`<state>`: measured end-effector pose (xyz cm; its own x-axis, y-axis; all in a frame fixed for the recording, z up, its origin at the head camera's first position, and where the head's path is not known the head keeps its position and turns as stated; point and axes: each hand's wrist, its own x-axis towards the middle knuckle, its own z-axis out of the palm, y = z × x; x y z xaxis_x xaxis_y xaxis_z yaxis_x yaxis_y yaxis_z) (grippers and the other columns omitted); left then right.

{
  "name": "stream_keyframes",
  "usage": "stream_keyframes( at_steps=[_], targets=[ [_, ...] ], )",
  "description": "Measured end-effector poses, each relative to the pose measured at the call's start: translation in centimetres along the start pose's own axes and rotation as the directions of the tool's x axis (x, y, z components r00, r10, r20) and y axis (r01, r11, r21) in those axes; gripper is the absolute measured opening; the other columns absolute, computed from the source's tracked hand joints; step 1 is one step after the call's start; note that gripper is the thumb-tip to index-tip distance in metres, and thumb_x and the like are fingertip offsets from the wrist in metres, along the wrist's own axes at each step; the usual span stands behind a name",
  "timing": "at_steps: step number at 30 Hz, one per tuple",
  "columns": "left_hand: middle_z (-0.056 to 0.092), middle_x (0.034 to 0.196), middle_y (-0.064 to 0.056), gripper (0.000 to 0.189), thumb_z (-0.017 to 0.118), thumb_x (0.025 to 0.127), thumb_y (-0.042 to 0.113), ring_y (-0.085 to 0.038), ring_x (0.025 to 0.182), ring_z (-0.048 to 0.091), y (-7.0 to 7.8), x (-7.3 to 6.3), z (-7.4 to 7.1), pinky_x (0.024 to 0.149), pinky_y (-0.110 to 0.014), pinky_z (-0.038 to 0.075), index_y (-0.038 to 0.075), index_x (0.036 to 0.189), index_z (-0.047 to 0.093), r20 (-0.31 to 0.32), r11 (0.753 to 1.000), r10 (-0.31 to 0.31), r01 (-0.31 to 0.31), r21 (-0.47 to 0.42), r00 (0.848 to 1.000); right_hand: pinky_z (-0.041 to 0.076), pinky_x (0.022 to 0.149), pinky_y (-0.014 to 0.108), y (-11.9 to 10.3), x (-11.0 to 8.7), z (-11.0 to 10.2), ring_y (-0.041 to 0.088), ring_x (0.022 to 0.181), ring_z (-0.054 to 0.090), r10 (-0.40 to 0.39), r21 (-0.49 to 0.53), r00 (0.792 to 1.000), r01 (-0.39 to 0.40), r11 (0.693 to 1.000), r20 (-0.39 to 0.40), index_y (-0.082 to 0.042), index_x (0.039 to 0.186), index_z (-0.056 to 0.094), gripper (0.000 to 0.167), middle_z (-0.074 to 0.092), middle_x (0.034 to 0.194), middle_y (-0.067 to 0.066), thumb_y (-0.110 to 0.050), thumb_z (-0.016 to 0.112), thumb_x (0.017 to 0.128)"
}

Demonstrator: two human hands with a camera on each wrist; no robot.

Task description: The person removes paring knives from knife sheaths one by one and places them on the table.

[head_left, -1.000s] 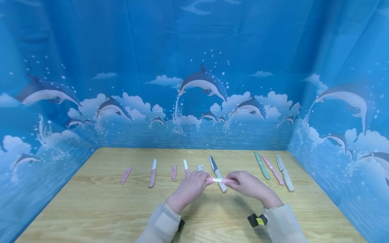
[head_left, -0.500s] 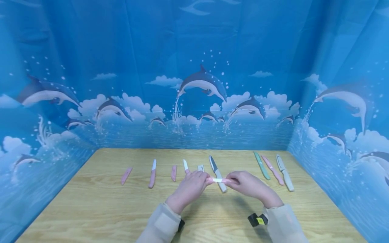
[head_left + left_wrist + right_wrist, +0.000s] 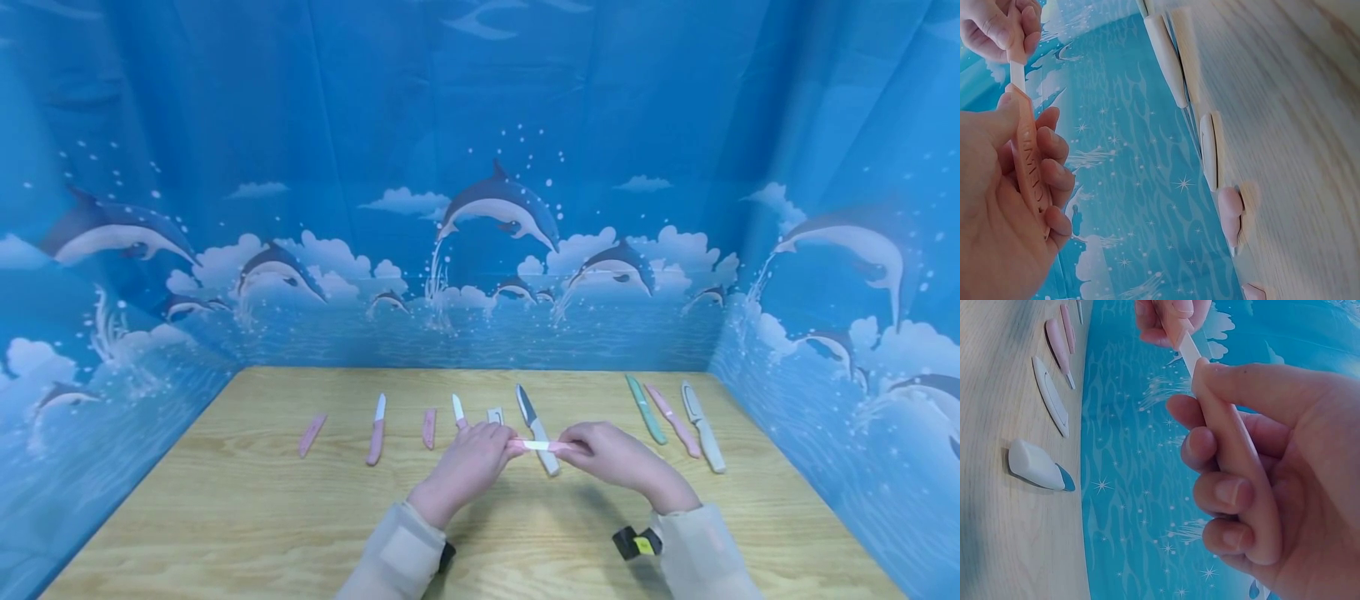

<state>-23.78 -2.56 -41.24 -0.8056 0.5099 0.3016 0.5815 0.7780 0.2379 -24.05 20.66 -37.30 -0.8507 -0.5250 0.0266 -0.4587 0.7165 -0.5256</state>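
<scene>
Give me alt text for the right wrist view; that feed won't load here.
The right hand grips a pink-handled knife, its white blade partly in a pink sheath held by the left hand. On a wooden table at frame left lie a white-handled knife, a white sheath and pink items. A blue sea-patterned backdrop lies behind.

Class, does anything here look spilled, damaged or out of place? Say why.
Nothing looks spilled or damaged. One oddity: the pink knife in the right hand is only partly covered; bare blade shows outside the sheath in the left hand.
</scene>
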Motion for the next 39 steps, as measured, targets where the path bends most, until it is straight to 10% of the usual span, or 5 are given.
stream_keyframes(
  at_steps=[39],
  targets=[
    [0.064, 0.099, 0.004, 0.035, 0.038, 0.102, 0.042, -0.012, 0.097, 0.060, -0.14, -0.10, -0.10, 0.095, -0.035, 0.047, 0.016, 0.108, 0.060, 0.013, 1.000, -0.008, 0.009, -0.019, 1.000, 0.040, 0.050, 0.023, 0.52, -0.14, -0.17, 0.005, 0.054, 0.042, 0.000, 0.003, 1.000, 0.000, 1.000, 0.006, -0.008, 0.101, 0.069, 0.030, 0.055, 0.068, -0.005, -0.035, 0.057, 0.097]
  ],
)
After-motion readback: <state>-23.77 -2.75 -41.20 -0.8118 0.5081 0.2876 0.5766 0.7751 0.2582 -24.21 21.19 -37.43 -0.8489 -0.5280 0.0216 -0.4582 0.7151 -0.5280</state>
